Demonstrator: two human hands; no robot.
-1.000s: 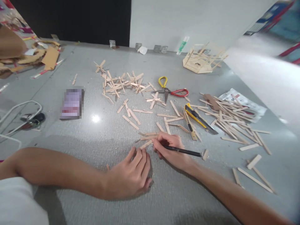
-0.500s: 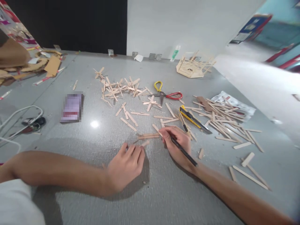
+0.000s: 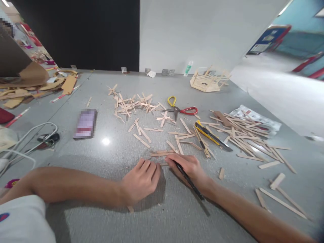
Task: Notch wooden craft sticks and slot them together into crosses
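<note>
My left hand [image 3: 141, 180] is closed, its curled fingers low over the grey tabletop on a wooden craft stick [image 3: 164, 164]. The stick's end sticks out towards my other hand, and the rest is hidden under my fingers. My right hand [image 3: 191, 170] grips a slim black pen [image 3: 188, 179] slantwise, its back end pointing towards me. The pen's tip is hidden behind my fingers, close to the stick. Just beyond both hands lie more craft sticks [image 3: 162, 153], some laid side by side.
Farther off are red-and-yellow-handled scissors [image 3: 176, 109], a yellow utility knife [image 3: 207, 133] and crossed sticks [image 3: 133, 104]. To the right lies a heap of sticks [image 3: 243, 131] by a plastic packet. A stick-built frame [image 3: 206, 84] stands at the back. A purple box [image 3: 85, 124] and keys [image 3: 49, 139] are left.
My right hand has come nearer to my left, bringing the pen towards the stick's end. The view has tilted up a little and shifted left.
</note>
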